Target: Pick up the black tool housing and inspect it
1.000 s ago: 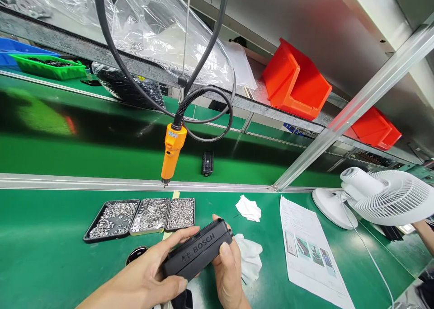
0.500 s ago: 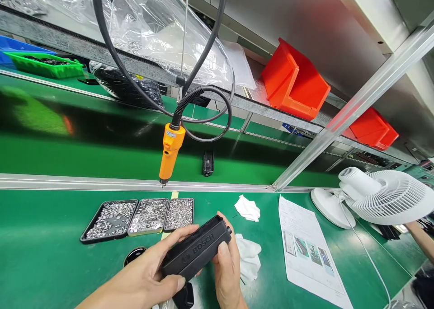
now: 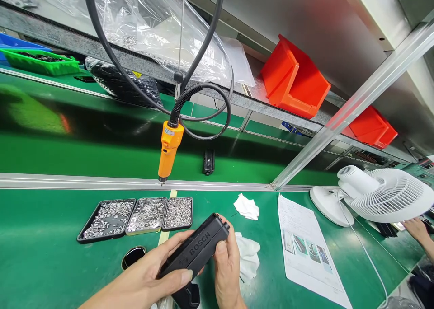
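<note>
A long black plastic housing (image 3: 195, 250) marked BOSCH is tilted up to the right above the bench. My left hand (image 3: 154, 270) is closed around its lower left end, the thumb lying along the near side. At the upper right end my right hand (image 3: 226, 259) grips it, thumb on the near face and fingers behind. Below the housing shows another black part (image 3: 190, 296); whether the two are joined I cannot tell. Left of my left hand lies a round dark glossy piece (image 3: 134, 257). Behind the hands sit trays of small metal parts (image 3: 147, 215).
An orange electric screwdriver (image 3: 169, 148) hangs from a cable over the bench. White cloths (image 3: 247, 206), a printed sheet (image 3: 308, 250) and a white fan (image 3: 389, 194) are to the right. Red bins (image 3: 288, 81) stand on the shelf. Another person's hand (image 3: 417, 230) is at far right.
The housing has turned slightly in my hands, and its near side faces me a little differently. More of the round glossy piece shows. The other person's hand has shifted slightly.
</note>
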Tool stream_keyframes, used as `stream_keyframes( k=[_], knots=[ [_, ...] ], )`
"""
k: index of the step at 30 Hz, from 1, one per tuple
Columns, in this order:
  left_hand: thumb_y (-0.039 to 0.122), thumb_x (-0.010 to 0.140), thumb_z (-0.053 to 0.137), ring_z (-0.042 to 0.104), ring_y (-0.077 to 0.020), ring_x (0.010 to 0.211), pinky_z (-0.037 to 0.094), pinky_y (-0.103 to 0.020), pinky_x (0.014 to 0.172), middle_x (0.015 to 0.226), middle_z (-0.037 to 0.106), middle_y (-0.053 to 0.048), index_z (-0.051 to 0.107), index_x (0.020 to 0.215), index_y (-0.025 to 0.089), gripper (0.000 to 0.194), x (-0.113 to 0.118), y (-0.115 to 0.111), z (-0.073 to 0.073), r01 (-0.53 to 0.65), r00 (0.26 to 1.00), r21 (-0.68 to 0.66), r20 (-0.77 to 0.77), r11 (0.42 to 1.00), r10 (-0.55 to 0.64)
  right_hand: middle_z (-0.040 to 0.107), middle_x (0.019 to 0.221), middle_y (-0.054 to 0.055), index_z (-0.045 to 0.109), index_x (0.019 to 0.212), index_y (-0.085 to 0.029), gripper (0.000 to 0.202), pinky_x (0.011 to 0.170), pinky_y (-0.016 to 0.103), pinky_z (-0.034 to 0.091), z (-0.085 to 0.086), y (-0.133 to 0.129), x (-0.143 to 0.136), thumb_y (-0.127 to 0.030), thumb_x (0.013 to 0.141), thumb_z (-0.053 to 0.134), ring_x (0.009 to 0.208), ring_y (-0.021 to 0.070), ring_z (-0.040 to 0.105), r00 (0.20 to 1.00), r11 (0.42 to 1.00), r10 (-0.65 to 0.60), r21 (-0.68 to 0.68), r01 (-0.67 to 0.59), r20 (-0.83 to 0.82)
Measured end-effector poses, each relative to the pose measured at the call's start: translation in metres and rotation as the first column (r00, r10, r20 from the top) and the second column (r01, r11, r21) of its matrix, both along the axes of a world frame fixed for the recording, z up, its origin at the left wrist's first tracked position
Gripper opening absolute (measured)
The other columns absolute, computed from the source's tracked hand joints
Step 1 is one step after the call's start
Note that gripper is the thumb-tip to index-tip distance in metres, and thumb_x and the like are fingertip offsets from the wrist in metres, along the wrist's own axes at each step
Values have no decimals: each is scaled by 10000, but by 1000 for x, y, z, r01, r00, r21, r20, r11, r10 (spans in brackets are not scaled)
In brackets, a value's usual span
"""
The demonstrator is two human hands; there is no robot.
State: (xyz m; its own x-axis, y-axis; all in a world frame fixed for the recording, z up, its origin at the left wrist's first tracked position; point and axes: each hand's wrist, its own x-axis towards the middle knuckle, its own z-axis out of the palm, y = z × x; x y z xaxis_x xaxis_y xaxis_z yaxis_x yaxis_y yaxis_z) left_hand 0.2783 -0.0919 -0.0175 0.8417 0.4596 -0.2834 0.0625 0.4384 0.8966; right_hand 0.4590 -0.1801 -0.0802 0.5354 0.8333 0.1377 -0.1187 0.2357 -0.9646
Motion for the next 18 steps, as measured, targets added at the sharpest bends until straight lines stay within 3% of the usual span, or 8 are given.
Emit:
stream_keyframes(
  k=[4, 6, 9, 14, 18],
  knots=[
    [613, 941, 726, 352, -295, 1583, 288, -440, 1330, 1704, 412, -61, 461, 1599, 259, 793, 2, -1, -1, -26, 999, -30, -22, 999, 25, 707, 1175, 108, 532, 1468, -211, 657, 778, 278, 613, -1, 2, -2, -678, 1018, 633, 935, 200, 690, 999, 1000, 21, 9, -21, -49],
    [623, 948, 711, 411, -301, 1553, 330, -437, 1312, 1683, 447, -70, 464, 1601, 264, 785, 3, -2, -2, -39, 999, -87, -15, 996, 37, 703, 901, 61, 532, 1451, -189, 662, 552, 242, 555, 3, 4, -4, -685, 1021, 621, 679, 166, 646, 997, 999, 40, 28, -39, -65],
    [618, 949, 710, 525, -339, 1465, 409, -457, 1262, 1603, 546, -104, 498, 1589, 239, 773, 6, -3, -4, -54, 998, -159, 13, 986, 56, 612, 665, -4, 539, 1448, -171, 703, 438, 241, 484, 13, 7, -7, -716, 1011, 608, 488, 150, 549, 993, 997, 76, 39, -73, -90],
    [523, 977, 710, 534, -312, 1440, 425, -417, 1233, 1586, 555, -91, 502, 1586, 261, 695, 6, 1, -10, 29, 993, -75, 121, 997, -19, 602, 619, 4, 506, 1546, -205, 838, 415, 285, 492, 15, 7, -6, -765, 943, 666, 482, 194, 554, 995, 999, 48, 27, -46, -85],
    [601, 939, 705, 620, -334, 1286, 470, -455, 1164, 1354, 698, -113, 470, 1606, 258, 786, 8, 5, -22, 62, 992, 113, 100, 992, -74, 656, 717, 48, 494, 1581, -204, 913, 567, 331, 605, 2, 7, -3, -786, 907, 695, 729, 269, 689, 997, 999, -17, 39, 20, -69]
  ],
)
